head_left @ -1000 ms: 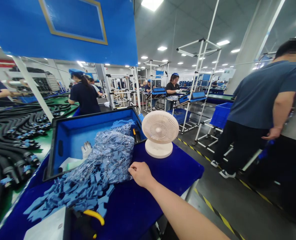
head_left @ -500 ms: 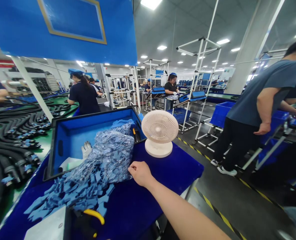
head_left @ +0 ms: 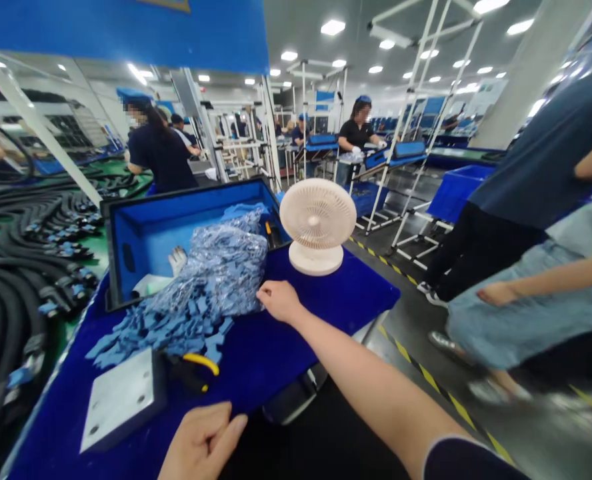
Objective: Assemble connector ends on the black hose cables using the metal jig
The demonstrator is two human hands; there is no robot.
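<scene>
My right hand [head_left: 279, 301] is closed, its fingertips pinching the right edge of a clear plastic bag [head_left: 231, 267]. The bag is full of small blue foam-like pieces and leans out of a blue tray with a black rim [head_left: 196, 193]. Loose blue pieces [head_left: 161, 333] spill from the bag onto the dark blue table cover. My left hand [head_left: 201, 440] is at the table's front edge, fingers curled in and thumb along them, with nothing visible in it. Near it lie yellow-and-black-handled pliers [head_left: 201, 367] and a grey metal block with holes [head_left: 121, 400].
A beige fan [head_left: 319, 220] stands right of the bag. A glove [head_left: 177, 259] lies in the tray. Black hoses [head_left: 11, 280] fill the green surface at left. At right, one person in jeans [head_left: 506, 313] and another in a dark shirt [head_left: 541, 160] stand by the aisle.
My left hand has come into view at the bottom. My right hand stays at the bag's edge. The view has tilted down, and a person in jeans has entered at right.
</scene>
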